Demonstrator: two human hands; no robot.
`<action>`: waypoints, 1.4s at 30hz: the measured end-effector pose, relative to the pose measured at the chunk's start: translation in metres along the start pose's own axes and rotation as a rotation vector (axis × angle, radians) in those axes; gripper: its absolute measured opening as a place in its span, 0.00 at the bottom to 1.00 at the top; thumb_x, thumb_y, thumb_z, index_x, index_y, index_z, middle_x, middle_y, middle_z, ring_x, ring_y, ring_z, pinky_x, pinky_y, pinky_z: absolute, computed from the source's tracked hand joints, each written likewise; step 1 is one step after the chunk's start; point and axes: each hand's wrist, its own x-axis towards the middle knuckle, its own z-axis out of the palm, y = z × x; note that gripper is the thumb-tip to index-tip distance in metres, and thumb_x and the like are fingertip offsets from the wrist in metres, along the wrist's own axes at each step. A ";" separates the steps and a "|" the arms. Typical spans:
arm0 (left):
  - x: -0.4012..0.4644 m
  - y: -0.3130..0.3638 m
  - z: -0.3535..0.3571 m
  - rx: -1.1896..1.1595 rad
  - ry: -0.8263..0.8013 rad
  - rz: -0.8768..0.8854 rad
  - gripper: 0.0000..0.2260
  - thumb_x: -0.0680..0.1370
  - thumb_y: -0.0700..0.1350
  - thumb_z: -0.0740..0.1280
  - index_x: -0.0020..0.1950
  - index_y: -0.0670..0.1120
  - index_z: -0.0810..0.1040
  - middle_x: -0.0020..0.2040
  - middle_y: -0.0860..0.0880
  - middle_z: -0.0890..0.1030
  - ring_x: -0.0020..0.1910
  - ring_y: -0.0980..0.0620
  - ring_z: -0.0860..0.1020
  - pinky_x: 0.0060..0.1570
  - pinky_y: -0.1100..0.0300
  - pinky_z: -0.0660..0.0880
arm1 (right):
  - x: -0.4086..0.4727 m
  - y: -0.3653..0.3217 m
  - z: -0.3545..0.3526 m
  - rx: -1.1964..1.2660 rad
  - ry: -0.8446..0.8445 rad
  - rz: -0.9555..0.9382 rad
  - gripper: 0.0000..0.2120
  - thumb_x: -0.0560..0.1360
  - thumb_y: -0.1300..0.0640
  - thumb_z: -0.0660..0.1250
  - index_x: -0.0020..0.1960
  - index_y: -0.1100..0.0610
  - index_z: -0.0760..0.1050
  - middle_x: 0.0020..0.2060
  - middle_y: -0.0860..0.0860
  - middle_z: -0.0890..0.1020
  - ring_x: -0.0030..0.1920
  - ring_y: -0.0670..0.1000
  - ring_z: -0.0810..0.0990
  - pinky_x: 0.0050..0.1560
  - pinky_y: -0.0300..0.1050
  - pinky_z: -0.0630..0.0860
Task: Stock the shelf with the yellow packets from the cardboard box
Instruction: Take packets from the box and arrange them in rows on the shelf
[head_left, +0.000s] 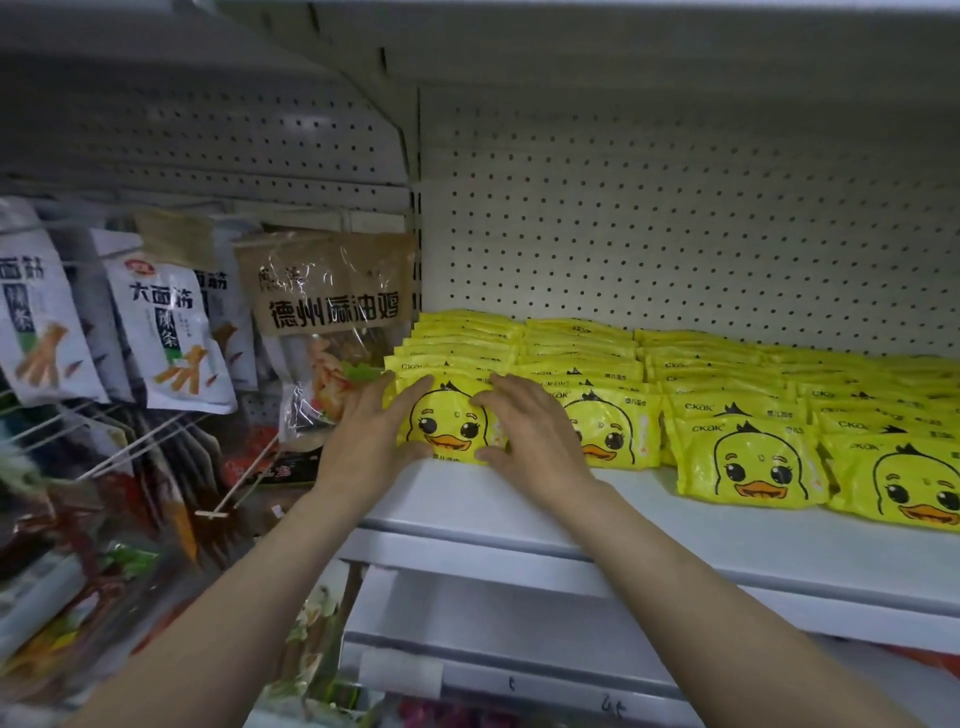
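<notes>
Yellow packets with a duck face stand in several rows on the white shelf (519, 499), reaching back to the pegboard. The front packet of the leftmost row (449, 421) stands upright between my two hands. My left hand (371, 434) lies flat against its left side, fingers straight, thumb at the bottom edge. My right hand (527, 431) presses on its right side, fingertips on the face and thumb low on the front. The neighbouring row's front packet (605, 431) sits just behind my right hand. The cardboard box is out of view.
To the left, snack bags (166, 343) hang on wire hooks, and a brown-labelled chicken bag (332, 312) hangs close to the shelf's left end. More front packets (748, 462) stand to the right. A price strip (467, 675) runs below the shelf.
</notes>
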 end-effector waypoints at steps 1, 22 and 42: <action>0.000 0.000 -0.001 0.016 0.002 0.005 0.38 0.69 0.54 0.76 0.76 0.61 0.62 0.72 0.41 0.66 0.70 0.39 0.63 0.63 0.41 0.69 | -0.001 0.002 0.001 0.013 0.005 -0.012 0.29 0.65 0.51 0.79 0.64 0.50 0.76 0.71 0.53 0.73 0.72 0.57 0.68 0.70 0.55 0.65; -0.001 0.009 -0.009 -0.555 0.189 -0.259 0.34 0.68 0.53 0.78 0.71 0.49 0.70 0.66 0.48 0.75 0.66 0.47 0.71 0.64 0.47 0.70 | -0.011 -0.035 -0.019 0.888 0.130 0.721 0.26 0.72 0.61 0.76 0.66 0.55 0.69 0.39 0.46 0.81 0.41 0.43 0.80 0.42 0.32 0.74; 0.002 0.045 -0.014 -1.748 0.180 -0.744 0.03 0.79 0.40 0.66 0.52 0.44 0.78 0.50 0.48 0.83 0.47 0.53 0.81 0.47 0.60 0.78 | -0.016 -0.039 -0.034 1.481 0.426 0.706 0.07 0.73 0.61 0.74 0.48 0.60 0.78 0.39 0.53 0.85 0.36 0.50 0.84 0.49 0.43 0.81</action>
